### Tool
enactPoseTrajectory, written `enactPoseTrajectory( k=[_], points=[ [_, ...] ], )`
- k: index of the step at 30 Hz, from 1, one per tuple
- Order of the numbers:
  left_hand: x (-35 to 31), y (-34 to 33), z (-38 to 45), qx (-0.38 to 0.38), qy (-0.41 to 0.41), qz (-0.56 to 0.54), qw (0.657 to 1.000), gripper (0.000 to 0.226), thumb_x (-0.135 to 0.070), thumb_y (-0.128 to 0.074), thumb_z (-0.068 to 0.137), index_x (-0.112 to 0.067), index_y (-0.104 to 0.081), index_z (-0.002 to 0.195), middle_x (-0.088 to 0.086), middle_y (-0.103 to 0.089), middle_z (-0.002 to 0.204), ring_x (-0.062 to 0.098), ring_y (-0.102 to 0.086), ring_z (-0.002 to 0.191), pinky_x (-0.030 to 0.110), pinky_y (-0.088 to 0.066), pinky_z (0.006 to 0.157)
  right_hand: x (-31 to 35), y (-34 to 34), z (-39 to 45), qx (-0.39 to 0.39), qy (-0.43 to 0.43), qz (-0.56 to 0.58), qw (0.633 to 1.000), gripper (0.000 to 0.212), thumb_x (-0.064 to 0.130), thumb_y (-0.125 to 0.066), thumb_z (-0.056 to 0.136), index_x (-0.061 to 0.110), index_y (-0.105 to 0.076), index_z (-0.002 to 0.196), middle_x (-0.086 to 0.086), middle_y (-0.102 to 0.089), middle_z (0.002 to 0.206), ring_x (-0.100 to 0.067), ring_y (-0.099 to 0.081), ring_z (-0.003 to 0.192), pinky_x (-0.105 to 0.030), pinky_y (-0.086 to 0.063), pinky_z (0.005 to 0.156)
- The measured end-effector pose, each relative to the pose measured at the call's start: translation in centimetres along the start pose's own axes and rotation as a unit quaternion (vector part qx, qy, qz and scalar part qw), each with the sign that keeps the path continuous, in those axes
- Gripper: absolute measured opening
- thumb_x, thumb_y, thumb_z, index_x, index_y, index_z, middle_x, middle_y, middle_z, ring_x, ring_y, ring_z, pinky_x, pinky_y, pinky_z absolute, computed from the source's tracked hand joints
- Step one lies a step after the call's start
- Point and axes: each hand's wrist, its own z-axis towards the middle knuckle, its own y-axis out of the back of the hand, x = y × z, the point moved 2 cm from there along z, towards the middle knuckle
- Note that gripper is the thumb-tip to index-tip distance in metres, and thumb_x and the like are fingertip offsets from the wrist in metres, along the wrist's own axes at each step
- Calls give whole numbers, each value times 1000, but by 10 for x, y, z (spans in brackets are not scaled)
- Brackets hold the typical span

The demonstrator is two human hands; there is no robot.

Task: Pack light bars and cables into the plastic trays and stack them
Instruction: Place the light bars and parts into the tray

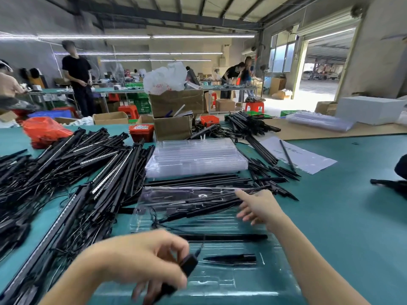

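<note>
A clear plastic tray (231,280) lies on the green table right in front of me. In its slots lie a black light bar (222,237), a short black spike (231,258) and a thin cable. My left hand (145,258) pinches a small black plug (187,264) on a cable over the tray's near left part. My right hand (257,208) hovers with fingers spread above the tray's far side, touching nothing that I can make out. Behind the tray lies a row of black light bars (198,180).
A stack of clear trays (196,159) stands behind the bars. A big heap of black bars and cables (66,179) covers the left. Black spikes (273,172) lie at the right, with cardboard boxes (172,126) behind. Several people work at far tables.
</note>
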Motion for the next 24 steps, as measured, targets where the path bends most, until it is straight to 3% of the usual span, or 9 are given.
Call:
enactPoseTrajectory(
  k=[2, 4, 7, 10, 14, 16, 18, 20, 24],
  points=[
    [1, 14, 4, -31, -106, -135, 985, 18, -27, -74, 91, -17, -59, 89, 5, -62, 74, 17, -57, 56, 25, -45, 49, 5, -4, -3, 24, 33, -42, 998, 48, 45, -68, 93, -3, -68, 88, -15, -74, 69, -17, -61, 42, -20, -40, 36],
    [1, 24, 8, -118, -159, -207, 958, 27, -33, -77, 86, -14, -58, 91, 11, -57, 70, 18, -54, 48, 24, -42, 41, 7, -7, -7, 40, 95, -28, 994, 41, 43, -68, 93, 2, -68, 87, -12, -75, 71, -17, -62, 45, -21, -38, 36],
    [-7, 34, 21, -245, -214, -339, 883, 32, -34, -83, 81, -12, -60, 85, 9, -53, 63, 14, -48, 42, 21, -38, 33, 5, -14, -16, 104, 186, 63, 975, 41, 48, -70, 90, 9, -70, 75, -13, -70, 66, -16, -53, 44, -20, -32, 37],
    [-14, 45, 25, -363, -228, -419, 801, 30, -38, -73, 79, -14, -56, 84, 2, -49, 62, 9, -43, 44, 18, -33, 34, -1, -28, -24, 202, 209, 97, 952, 48, 57, -67, 86, 12, -71, 71, -10, -62, 57, -12, -47, 42, -17, -32, 39],
    [-17, 56, 19, -336, -297, -597, 665, 22, -38, -57, 93, -21, -52, 80, -8, -38, 60, 2, -34, 44, 13, -24, 34, -9, -47, -28, 205, 249, -67, 944, 49, 60, -64, 86, 13, -71, 75, 2, -58, 52, -6, -46, 46, -13, -37, 50],
    [-23, 59, 13, -324, -326, -632, 623, 24, -38, -55, 96, -21, -53, 78, -9, -38, 59, 2, -36, 43, 14, -25, 33, -10, -51, -27, 202, 263, -116, 936, 42, 59, -68, 84, 17, -70, 86, 8, -56, 52, -7, -48, 50, -19, -39, 55],
    [-32, 61, 9, -321, -346, -613, 634, 25, -38, -54, 97, -21, -53, 77, -9, -39, 59, 2, -36, 44, 15, -27, 34, -6, -53, -28, 215, 259, -174, 925, 39, 60, -69, 81, 22, -72, 91, 8, -57, 54, -8, -50, 52, -25, -40, 57],
    [-43, 63, 10, -353, -336, -529, 694, 23, -38, -56, 96, -22, -55, 79, -8, -43, 60, 4, -40, 46, 16, -31, 36, 3, -55, -32, 242, 252, -190, 918, 35, 54, -72, 80, 21, -73, 94, 6, -59, 59, -10, -52, 55, -30, -42, 61],
    [-54, 66, 28, -458, -211, -318, 803, 23, -40, -66, 93, -17, -64, 89, -3, -64, 65, 8, -56, 52, 19, -40, 42, 25, -73, -57, 365, 258, -80, 891, 31, 31, -73, 86, 22, -72, 116, -3, -62, 74, -18, -51, 66, -31, -37, 60]
  ],
)
